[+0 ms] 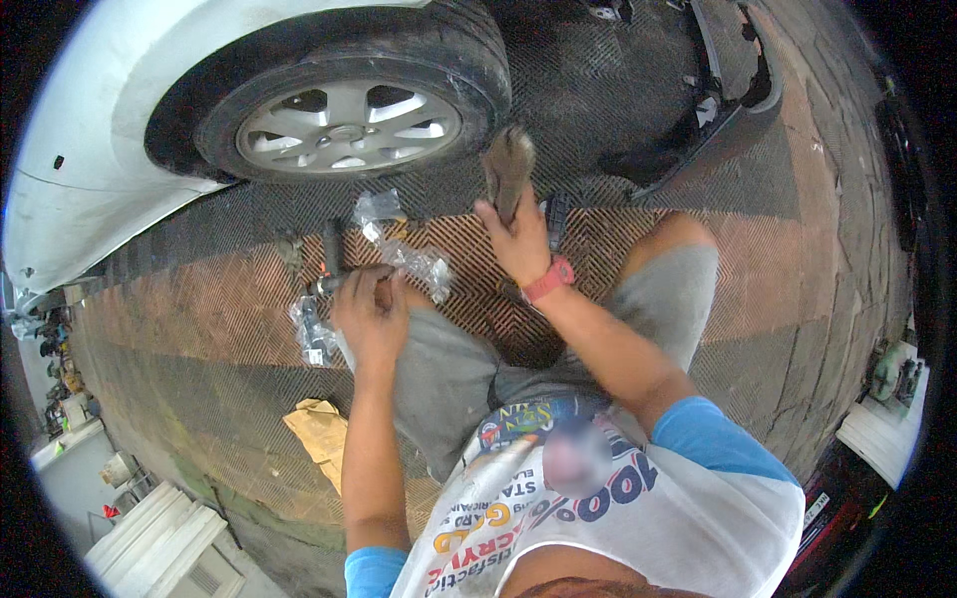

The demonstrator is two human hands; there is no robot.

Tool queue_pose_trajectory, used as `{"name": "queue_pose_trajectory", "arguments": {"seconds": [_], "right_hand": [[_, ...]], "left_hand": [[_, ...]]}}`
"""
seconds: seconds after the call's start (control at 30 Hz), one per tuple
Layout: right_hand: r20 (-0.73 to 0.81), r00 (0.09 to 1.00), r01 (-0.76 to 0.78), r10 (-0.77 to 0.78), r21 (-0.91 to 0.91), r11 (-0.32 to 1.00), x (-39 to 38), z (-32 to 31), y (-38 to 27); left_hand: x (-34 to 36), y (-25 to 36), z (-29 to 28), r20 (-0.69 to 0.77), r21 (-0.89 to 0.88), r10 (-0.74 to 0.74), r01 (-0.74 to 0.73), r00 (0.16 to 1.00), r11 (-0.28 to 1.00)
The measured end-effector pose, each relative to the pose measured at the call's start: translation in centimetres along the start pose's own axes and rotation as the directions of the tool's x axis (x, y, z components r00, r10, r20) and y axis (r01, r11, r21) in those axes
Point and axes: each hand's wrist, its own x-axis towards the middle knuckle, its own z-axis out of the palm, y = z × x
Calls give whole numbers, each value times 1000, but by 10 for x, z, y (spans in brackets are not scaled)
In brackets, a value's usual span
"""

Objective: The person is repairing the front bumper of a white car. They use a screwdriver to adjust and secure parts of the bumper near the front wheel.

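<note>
1. We sit on a red-and-black herringbone-patterned floor covering [179,344], facing a white, curved metal car body [95,149]. We treat this covering as our work surface and lay parts flat on it.
2. A black-tyred wheel with a silver spoked rim [344,132] sits in the arch, just beyond our hands. We allow clearance from the tyre when turning a part.
3. A large, curved black plastic panel [748,115] lies to the right, apart from both hands. We judge its edge a snag risk.
4. Our right hand [520,244] is narrow, thumb and fingers closed around the lower end of a dusty grey-brown elongated piece [510,164]. The piece points away from us, near the tyre in view; we cannot tell its material. We advise a firm, low grip with the upper end exposed for inspection.
5. Our left hand [371,311] is curled beside a black cylindrical part [333,244]. We cannot tell whether the fingers grip anything. We advise confirming finger contact before lifting.
6. Crumpled clear plastic bags [424,267] lie between the hands. We advise sliding them aside, since loose film can catch underhand.
</note>
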Motion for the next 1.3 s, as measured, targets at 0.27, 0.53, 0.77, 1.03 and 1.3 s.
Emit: {"name": "queue_pose_trajectory", "arguments": {"seconds": [0.27,0.53,0.77,1.03,1.3], "right_hand": [[145,920,390,-363,-275,879,37,-28,-34],[194,925,380,-326,-467,799,105,-73,-77],[161,983,171,-93,-588,790,159,-80,-64],[276,744,652,-608,-497,572,233,-98,-34],[493,726,679,-479,-399,616,270,-97,-69]], "left_hand": [[88,97,42,367,-713,-108,354,924,605],[164,167,76,247,-891,-80,259,966,372],[199,190,110,342,-901,-104,357,934,245],[231,198,143,274,-942,-86,285,958,179],[253,202,133,293,-913,-173,329,940,242]]}}
